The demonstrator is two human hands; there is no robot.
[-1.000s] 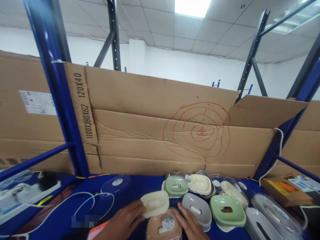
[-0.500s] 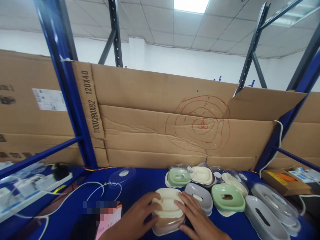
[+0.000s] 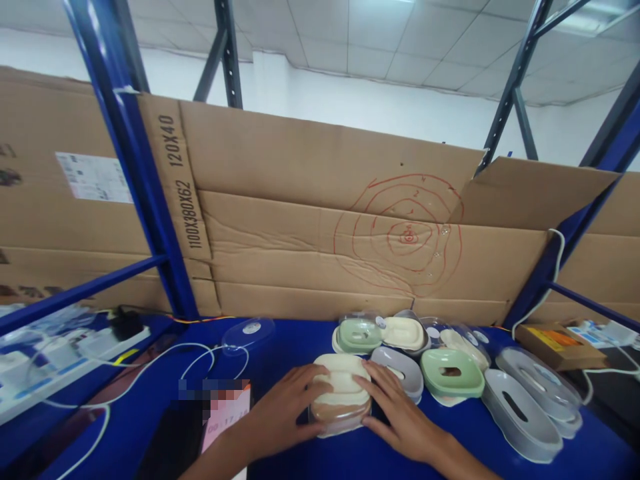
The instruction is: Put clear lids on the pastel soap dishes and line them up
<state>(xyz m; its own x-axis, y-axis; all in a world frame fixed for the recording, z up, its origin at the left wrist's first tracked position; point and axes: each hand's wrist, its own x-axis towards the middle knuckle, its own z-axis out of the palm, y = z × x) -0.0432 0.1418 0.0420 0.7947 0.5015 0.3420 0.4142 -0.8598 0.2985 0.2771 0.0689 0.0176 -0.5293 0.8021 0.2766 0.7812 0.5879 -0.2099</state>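
Observation:
A cream oval dish (image 3: 343,380) rests on a clear lidded container (image 3: 343,417) near the front middle of the blue table. My left hand (image 3: 295,403) is at its left side, with fingertips on the dish and the thumb low by the clear part. From the right, my right hand (image 3: 393,407) touches it, fingers spread over the right edge and thumb near the base. A grey oval dish (image 3: 400,373) sits just behind my right hand, and a green slotted dish (image 3: 453,375) lies right of that.
Further right are a long grey slotted tray (image 3: 523,417) and a clear lid (image 3: 540,380). Behind stand a green dish (image 3: 359,335) and a cream dish (image 3: 404,333). A clear lid (image 3: 249,335), white cables and a power strip (image 3: 80,367) are left. Cardboard (image 3: 270,247) walls the back.
The camera view has tilted down slightly, so the scene appears higher in the picture. Both hands remain around the cream dish and clear container, with little change in their grip.

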